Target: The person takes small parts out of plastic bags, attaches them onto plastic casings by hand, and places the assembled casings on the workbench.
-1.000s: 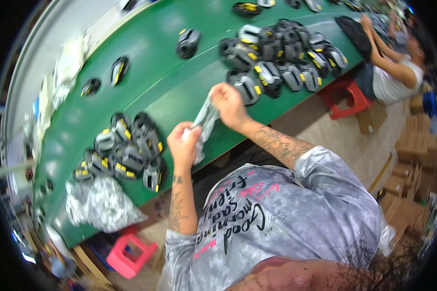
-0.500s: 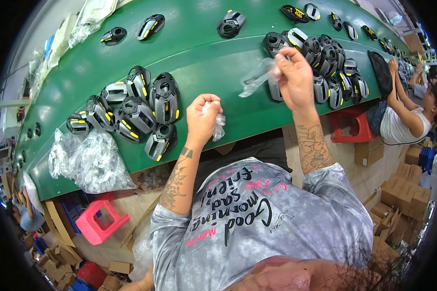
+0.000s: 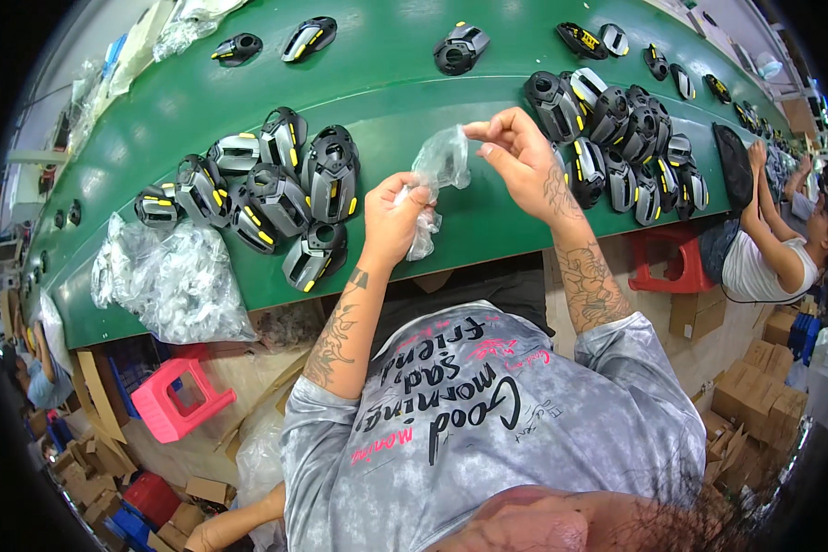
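My left hand (image 3: 393, 219) is closed round a bunch of crumpled clear plastic bags (image 3: 423, 237). One clear plastic bag (image 3: 443, 158) stands up from that fist, spread toward the right. Beside its upper edge is my right hand (image 3: 517, 158), with index finger and thumb apart and the index fingertip at the bag's rim. Left of my hands lies a group of black-and-grey plastic shells with yellow accents (image 3: 281, 198). A similar pile of shells (image 3: 621, 124) lies beyond my right hand.
A large clear bag stuffed with plastic bags (image 3: 179, 276) rests at the green table's (image 3: 386, 110) near left edge. More shells (image 3: 462, 48) line the far side. Red stools (image 3: 182, 400) and cardboard boxes (image 3: 754, 386) stand below. A co-worker (image 3: 773, 253) sits at the right.
My right hand has come left and down, bringing the loose bag to my left hand, and its pinch has opened. The view has shifted slightly.
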Demonstrator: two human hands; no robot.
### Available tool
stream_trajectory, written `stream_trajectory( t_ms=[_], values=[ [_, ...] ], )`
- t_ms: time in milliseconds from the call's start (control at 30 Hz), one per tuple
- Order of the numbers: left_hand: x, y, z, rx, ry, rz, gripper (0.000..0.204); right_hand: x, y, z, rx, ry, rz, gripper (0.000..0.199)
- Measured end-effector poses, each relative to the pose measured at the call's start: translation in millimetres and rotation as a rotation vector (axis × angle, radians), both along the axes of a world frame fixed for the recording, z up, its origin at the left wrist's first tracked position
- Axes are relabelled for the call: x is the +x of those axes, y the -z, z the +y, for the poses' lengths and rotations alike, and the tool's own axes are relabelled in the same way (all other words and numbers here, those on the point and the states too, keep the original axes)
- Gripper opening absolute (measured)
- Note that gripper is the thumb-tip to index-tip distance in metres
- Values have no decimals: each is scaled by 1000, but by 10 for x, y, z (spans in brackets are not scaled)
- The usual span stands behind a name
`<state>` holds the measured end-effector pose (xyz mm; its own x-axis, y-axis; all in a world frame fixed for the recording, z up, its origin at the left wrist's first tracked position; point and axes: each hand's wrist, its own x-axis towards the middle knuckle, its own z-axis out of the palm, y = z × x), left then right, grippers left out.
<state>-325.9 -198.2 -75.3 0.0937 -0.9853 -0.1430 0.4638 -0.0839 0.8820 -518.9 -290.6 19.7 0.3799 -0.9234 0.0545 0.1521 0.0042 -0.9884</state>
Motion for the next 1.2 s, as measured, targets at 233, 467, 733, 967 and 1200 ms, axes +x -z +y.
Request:
stream_trajectory(
  t_ms=[233,467,733,967,1200],
  values=[
    [108,19,28,37,36,19,19,72,44,145,-59,-220,500,41],
    [21,-80,-42,-14,41,-14,29,-357,226,-118,3,5,252,33],
    [102,-260,119,-1,99,-249,18,-32,368,-57,23,95,177,41],
    [1360,-1360,-820,-280,-314,-945,21,102,708,183,-261,48,448,34],
    [670,-1531,-2034,198,228,-1661,83,30,642,115,-467,-27,479,21]
  ],
)
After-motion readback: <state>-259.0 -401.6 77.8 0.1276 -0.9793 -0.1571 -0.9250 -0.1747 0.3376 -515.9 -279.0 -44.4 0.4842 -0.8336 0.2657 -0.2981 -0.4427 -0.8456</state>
